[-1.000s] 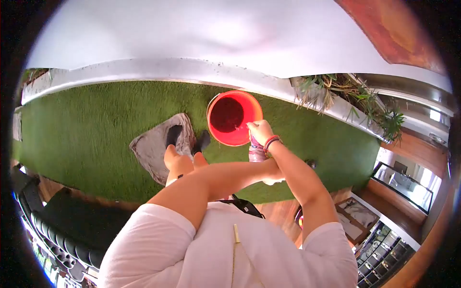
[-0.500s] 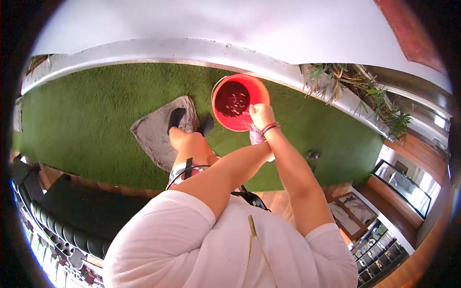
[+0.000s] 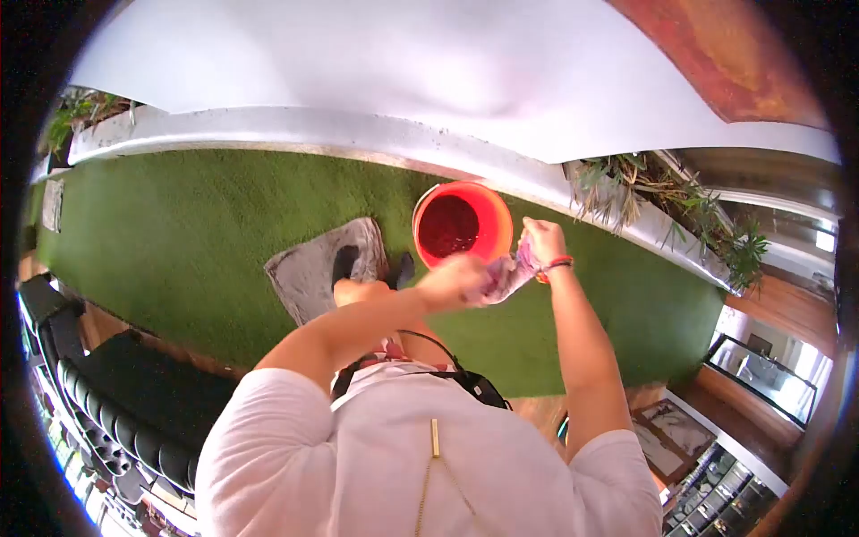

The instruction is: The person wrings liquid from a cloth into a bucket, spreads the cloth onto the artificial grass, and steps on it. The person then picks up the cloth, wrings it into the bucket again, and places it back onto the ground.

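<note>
A pinkish-purple cloth (image 3: 508, 279) stretches between my two hands, bunched and twisted. My left hand (image 3: 455, 279), blurred by motion, is closed round its left end. At the other end my right hand (image 3: 543, 240) grips it, with red bands at the wrist. Just beyond the hands a red bucket (image 3: 494, 222) stands on the green turf, holding dark reddish liquid. The cloth is at the bucket's near right side, and its lower part is partly hidden by my left hand.
A grey mat (image 3: 304, 270) lies under my dark-socked foot (image 3: 345, 261). A low white ledge (image 3: 358, 125) runs behind the bucket, with plants (image 3: 640, 192) at right. A black sofa (image 3: 152, 394) is at lower left, a glass-topped cabinet (image 3: 761, 367) at right.
My hands have come apart from their crossed position, left hand to the left and right hand to the right. The cloth now spans between them, nearer than the bucket opening.
</note>
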### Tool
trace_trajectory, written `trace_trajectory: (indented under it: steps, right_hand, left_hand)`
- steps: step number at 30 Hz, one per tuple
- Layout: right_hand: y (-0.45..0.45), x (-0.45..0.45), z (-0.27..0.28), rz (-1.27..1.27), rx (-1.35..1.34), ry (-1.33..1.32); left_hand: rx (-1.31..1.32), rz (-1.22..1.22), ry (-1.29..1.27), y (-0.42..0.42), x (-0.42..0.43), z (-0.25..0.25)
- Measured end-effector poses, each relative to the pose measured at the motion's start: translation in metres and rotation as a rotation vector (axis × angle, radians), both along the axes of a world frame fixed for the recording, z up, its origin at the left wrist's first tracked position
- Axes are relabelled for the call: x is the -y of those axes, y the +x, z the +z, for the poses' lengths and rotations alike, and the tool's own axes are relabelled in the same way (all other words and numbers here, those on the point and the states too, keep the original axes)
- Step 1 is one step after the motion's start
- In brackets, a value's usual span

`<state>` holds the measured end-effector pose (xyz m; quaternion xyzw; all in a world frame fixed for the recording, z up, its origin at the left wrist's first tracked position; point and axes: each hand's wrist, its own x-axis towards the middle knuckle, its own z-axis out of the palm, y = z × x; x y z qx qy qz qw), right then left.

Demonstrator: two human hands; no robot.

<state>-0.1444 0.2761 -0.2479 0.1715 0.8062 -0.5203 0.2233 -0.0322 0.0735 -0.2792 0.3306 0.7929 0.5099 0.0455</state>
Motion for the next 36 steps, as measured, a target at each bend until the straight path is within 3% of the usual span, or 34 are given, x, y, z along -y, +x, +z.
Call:
trace_trajectory:
  steps: [2,3,5,7,9,11,13,15,19,21,28,31,35,36]
  right_hand:
    - [-0.001,0.01,0.042,-0.174,0.09,-0.281]
    - [0.002,0.017,0.056,-0.217,0.075,-0.387]
    - [0.006,0.023,0.055,0.12,-0.175,0.02]
    - [0.02,0.073,0.113,0.574,-0.513,0.378]
    - [0.035,0.107,0.118,0.521,-0.704,0.118]
    - [0.038,0.117,0.128,0.345,-0.248,-0.089]
    - [0.031,0.126,0.133,0.359,-0.306,0.196]
    - [0.04,0.158,0.149,0.509,-0.547,0.239]
    - [0.084,0.24,0.181,0.491,-0.508,-0.147]
    - [0.101,0.286,0.181,0.515,-0.525,-0.153]
    - [0.18,0.462,0.246,0.836,-0.574,-0.458]
    - [0.196,0.503,0.267,1.018,-0.591,-0.772]
    - [0.225,0.552,0.301,1.054,-0.48,-1.089]
    - [0.232,0.562,0.31,1.079,-0.489,-1.125]
  left_hand:
    - [0.212,0.51,-0.051,-0.001,0.077,0.023]
    - [0.247,0.564,-0.195,0.004,0.115,0.009]
    - [0.263,0.796,-0.24,0.021,0.189,0.002]
    - [0.328,1.013,-0.327,0.055,0.255,0.001]
    - [0.356,1.174,-0.397,0.099,0.312,0.002]
    - [0.374,1.291,-0.48,0.154,0.359,0.002]
    - [0.425,1.342,-0.565,0.211,0.385,0.015]
    - [0.575,1.361,-0.689,0.265,0.403,0.025]
    - [0.695,1.372,-0.806,0.352,0.428,0.032]
    - [0.713,1.332,-0.807,0.374,0.439,0.031]
    - [0.527,1.199,-0.506,0.363,0.474,0.09]
    - [0.519,1.209,-0.44,0.346,0.486,0.119]
    - [0.525,1.246,-0.307,0.341,0.514,0.123]
    - [0.416,1.276,-0.355,0.336,0.516,0.116]
